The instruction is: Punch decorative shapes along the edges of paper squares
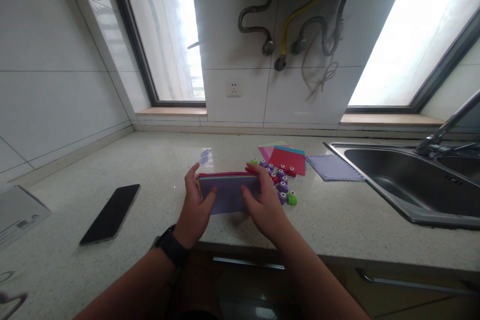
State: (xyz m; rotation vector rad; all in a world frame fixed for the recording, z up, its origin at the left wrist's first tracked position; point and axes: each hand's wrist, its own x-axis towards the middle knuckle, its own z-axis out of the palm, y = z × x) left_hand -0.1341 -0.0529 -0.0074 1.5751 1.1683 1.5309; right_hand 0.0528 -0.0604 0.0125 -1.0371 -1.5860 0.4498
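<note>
A stack of coloured paper sheets (229, 196), purple facing me with red and green edges behind, stands tilted upright at the counter's front edge. My left hand (195, 205) grips its left side, thumb on the purple face. On the right side my right hand (262, 200) holds the same stack, fingers over the top corner. Just beyond that hand lie several small craft punches in purple (283, 187), red (291, 171) and green (291, 198), partly hidden by it. Behind them are loose sheets, a red one (288, 160) uppermost.
A purple sheet with punched edges (335, 167) lies beside the steel sink (397, 175) at right. Purple paper scraps (205, 156) sit behind the stack. A black phone (110, 215) and a white box (20, 217) are on the left of the counter (157, 170).
</note>
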